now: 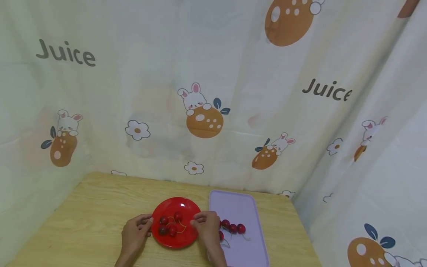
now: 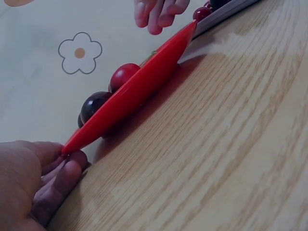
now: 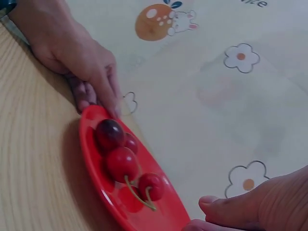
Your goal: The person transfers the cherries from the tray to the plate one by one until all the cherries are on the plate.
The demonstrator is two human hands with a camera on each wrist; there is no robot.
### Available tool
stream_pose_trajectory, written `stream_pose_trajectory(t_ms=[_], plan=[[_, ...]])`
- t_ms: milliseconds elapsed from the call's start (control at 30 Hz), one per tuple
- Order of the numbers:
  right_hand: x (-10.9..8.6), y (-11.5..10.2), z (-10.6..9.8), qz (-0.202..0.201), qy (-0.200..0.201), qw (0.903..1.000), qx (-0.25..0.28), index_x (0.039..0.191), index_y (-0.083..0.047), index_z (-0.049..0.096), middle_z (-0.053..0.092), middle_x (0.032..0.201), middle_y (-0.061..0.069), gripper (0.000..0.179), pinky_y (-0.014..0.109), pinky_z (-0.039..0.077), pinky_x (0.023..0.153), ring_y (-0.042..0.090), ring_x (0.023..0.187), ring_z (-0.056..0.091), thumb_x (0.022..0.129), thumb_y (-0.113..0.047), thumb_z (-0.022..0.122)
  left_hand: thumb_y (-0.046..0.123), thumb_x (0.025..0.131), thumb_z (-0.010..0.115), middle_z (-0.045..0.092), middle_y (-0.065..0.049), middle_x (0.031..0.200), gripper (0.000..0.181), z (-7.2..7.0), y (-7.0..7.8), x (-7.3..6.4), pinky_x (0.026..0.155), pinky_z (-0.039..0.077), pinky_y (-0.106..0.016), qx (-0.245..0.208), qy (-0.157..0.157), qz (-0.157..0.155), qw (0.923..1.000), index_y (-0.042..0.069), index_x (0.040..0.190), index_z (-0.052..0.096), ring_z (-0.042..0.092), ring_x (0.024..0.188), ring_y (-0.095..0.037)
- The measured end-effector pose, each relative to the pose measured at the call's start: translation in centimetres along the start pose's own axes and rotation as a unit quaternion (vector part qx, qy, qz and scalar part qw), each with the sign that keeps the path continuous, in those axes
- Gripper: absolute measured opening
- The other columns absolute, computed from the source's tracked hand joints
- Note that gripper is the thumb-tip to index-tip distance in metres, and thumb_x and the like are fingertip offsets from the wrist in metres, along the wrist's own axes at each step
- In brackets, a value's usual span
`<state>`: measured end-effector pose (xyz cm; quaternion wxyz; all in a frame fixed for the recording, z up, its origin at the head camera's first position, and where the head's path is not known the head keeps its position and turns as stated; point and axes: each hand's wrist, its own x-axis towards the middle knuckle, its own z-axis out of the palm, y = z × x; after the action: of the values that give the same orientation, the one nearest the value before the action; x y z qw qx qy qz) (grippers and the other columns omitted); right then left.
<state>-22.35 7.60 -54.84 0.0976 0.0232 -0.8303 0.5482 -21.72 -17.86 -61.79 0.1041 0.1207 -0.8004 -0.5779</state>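
A round red plate (image 1: 166, 207) holds several dark red cherries (image 1: 172, 231), some with green stems. My left hand (image 1: 133, 233) pinches the plate's left rim, thumb above and fingers below, as the left wrist view shows. At the opposite rim is my right hand (image 1: 208, 228); in the left wrist view its bent fingers (image 2: 155, 17) hang above the plate's edge with a gap. Nothing shows between its thumb and fingers in the right wrist view. The cherries lie together on the plate's left half.
To the right of the plate lies a pale purple tray (image 1: 233, 202), bearing several more cherries (image 1: 232, 228); my right hand partly covers its left side. The wooden table (image 1: 110, 207) ends at a printed curtain (image 1: 160, 111) behind and at both sides.
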Motion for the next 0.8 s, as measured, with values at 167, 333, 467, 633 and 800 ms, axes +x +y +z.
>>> stream_pose_trajectory(t_ms=[167,333,467,633,800], plan=[[0.0,-0.2,-1.6,0.012,0.004,0.9997,0.023,0.093,0.007,0.082,0.081,0.079,0.014,0.013,0.018,0.059,0.062,0.014,0.072,0.076,0.083,0.005,0.088,0.011,0.104,0.072,0.081,-0.023,0.112,0.027,0.0,0.0,0.0,0.06,0.063,-0.024,-0.001,-0.002,0.002,1.0,-0.003,0.128,0.076,0.076,0.074,-0.013],[0.0,0.1,-3.0,0.02,0.019,0.9991,0.031,0.094,0.009,0.081,0.081,0.08,0.017,0.015,0.018,0.06,0.062,0.016,0.072,0.078,0.081,0.005,0.089,0.01,0.104,0.073,0.081,-0.023,0.112,0.027,0.0,0.1,-0.1,0.06,0.064,-0.024,-0.008,-0.001,-0.001,1.0,-0.003,0.127,0.076,0.076,0.075,-0.014],[0.1,0.6,-4.0,0.032,0.027,0.9985,0.035,0.094,0.01,0.081,0.081,0.08,0.018,0.016,0.017,0.058,0.06,0.012,0.069,0.076,0.081,0.005,0.088,0.01,0.105,0.072,0.08,-0.023,0.112,0.027,0.0,0.2,0.0,0.06,0.063,-0.024,-0.002,0.0,-0.003,1.0,-0.003,0.128,0.076,0.076,0.076,-0.013],[0.2,0.9,-5.6,0.052,0.026,0.9975,0.04,0.097,0.011,0.08,0.081,0.081,0.021,0.018,0.017,0.057,0.059,0.009,0.068,0.073,0.083,0.004,0.088,0.011,0.105,0.072,0.08,-0.023,0.113,0.027,0.0,0.3,0.0,0.06,0.063,-0.024,0.006,0.001,-0.007,1.0,-0.002,0.128,0.076,0.076,0.076,-0.013],[0.1,1.2,-7.0,0.072,0.035,0.9964,0.028,0.099,0.01,0.08,0.082,0.084,0.02,0.021,0.018,0.056,0.06,0.009,0.07,0.074,0.083,0.001,0.088,0.011,0.105,0.071,0.08,-0.024,0.114,0.028,0.0,0.3,-0.1,0.06,0.062,-0.023,0.01,-0.001,-0.005,0.9999,-0.003,0.129,0.075,0.076,0.077,-0.013]])
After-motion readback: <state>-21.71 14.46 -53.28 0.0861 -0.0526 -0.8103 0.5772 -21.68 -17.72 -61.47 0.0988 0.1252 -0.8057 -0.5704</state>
